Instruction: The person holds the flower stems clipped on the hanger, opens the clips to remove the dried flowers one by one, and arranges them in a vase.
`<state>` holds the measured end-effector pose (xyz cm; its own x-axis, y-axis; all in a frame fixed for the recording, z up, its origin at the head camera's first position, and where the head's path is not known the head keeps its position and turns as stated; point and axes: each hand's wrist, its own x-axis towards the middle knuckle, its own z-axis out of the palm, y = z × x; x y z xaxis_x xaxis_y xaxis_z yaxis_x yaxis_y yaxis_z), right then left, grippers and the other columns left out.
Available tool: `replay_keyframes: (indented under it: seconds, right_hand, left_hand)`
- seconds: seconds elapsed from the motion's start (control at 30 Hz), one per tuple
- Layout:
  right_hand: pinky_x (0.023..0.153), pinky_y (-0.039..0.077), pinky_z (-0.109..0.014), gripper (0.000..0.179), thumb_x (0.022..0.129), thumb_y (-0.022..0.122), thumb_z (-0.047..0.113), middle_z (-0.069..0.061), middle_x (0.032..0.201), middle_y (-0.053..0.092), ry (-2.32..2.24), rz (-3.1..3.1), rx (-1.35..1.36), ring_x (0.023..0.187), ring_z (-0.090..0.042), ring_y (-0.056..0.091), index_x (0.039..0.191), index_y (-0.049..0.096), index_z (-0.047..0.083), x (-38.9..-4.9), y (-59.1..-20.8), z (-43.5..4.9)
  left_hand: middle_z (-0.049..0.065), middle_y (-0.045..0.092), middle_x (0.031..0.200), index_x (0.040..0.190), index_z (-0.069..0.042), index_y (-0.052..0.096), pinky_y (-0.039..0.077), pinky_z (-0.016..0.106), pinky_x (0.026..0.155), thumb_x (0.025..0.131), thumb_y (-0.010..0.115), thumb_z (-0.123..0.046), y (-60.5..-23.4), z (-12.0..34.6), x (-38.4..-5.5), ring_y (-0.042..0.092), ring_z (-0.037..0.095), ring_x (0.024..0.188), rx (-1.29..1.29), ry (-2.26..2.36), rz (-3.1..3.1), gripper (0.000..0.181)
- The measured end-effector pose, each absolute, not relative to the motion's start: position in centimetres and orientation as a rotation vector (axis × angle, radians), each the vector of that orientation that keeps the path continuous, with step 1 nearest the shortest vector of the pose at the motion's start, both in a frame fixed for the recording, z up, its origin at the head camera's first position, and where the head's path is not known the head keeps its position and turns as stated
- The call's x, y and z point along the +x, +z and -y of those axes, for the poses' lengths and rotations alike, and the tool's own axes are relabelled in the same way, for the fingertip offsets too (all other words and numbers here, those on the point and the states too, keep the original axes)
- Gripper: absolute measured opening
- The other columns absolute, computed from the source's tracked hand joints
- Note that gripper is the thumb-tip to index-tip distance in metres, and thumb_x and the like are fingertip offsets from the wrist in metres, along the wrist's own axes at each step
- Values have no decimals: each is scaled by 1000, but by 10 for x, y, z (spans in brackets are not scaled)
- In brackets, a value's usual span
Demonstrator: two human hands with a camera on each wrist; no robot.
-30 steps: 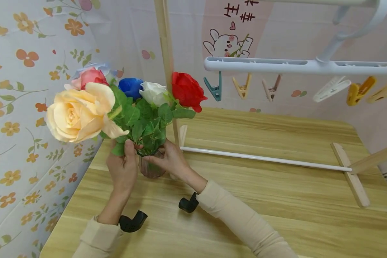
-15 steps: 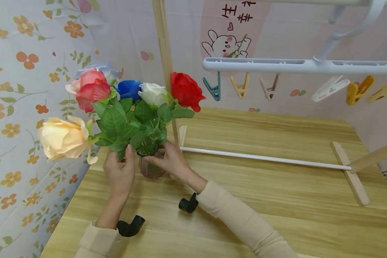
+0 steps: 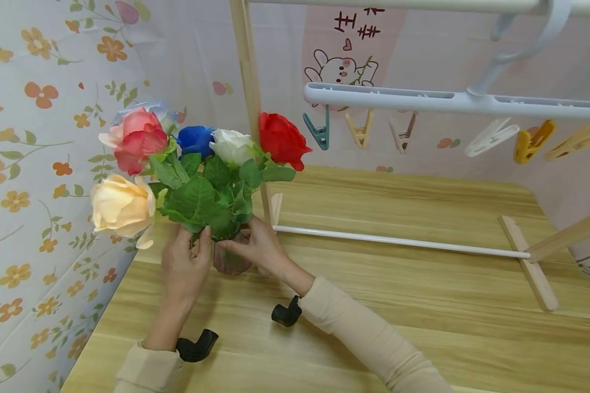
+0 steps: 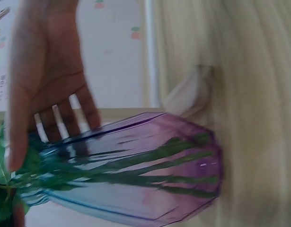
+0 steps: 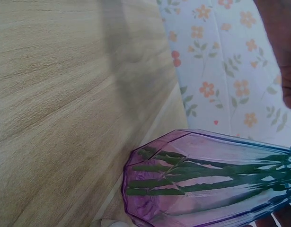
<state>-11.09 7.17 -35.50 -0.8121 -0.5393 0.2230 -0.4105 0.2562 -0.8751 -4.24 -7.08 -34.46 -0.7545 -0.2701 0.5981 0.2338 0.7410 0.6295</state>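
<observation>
A clear faceted vase (image 3: 232, 261), tinted purple below and blue toward its neck, stands upright on the table with several green stems (image 5: 169, 182) inside. My right hand (image 3: 266, 248) holds the vase near its mouth; in the left wrist view that hand's fingers (image 4: 65, 116) lie behind the neck. At the vase's left, my left hand (image 3: 184, 267) pinches under the leaves at the mouth, apparently on the peach rose's stem, whose grip point is mostly hidden. The peach rose (image 3: 122, 204) leans left. Pink (image 3: 140, 139), blue (image 3: 195, 141), white (image 3: 232, 146) and red (image 3: 282, 141) roses spread above.
A wooden rack post (image 3: 248, 71) rises just behind the vase. Its white bottom rod (image 3: 398, 242) runs right to a wooden foot (image 3: 528, 265). A pale hanger (image 3: 398, 98) with several clothespins (image 3: 319, 131) hangs at the right. Floral cloth (image 3: 39, 218) borders the table's left side.
The peach rose has swung down from in front of the pink rose, turned its face away, then shifted slightly right. My left hand has lowered a little; the right hand keeps holding the vase.
</observation>
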Motion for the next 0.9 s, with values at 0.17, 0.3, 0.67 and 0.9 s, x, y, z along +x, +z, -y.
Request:
replay_keyframes:
  seconds: [0.17,0.3,0.67,0.9]
  right_hand:
    - [85,52,-38,61,82,74,20,-9,118,63,-1615,-2396,-903,103,-19,61,134,47,6,-111,-354,-72]
    - [85,52,-37,61,82,74,19,-9,119,62,-1603,-2396,-890,105,-20,61,135,46,7,-110,-353,-73]
    - [99,44,-32,65,82,74,17,-10,132,54,-1555,-2429,-892,120,-20,53,138,42,7,-102,-350,-77]
    - [97,46,-41,57,88,68,17,-14,135,51,-1535,-2358,-904,122,-26,50,137,44,1,-82,-353,-100]
  left_hand:
    - [26,61,87,82,8,62,41,47,60,87,63,-11,-348,67,-46,55,39,72,78,-914,2264,19]
    - [27,58,92,91,9,59,44,45,62,86,65,-13,-349,65,-43,55,40,76,150,-987,2299,23]
    - [14,52,124,130,-3,45,48,18,78,85,67,-3,-358,52,-33,54,13,108,160,-1407,2079,51]
    - [16,23,150,150,-6,14,45,10,88,93,55,-1,-375,41,1,51,4,115,331,-1841,1908,70]
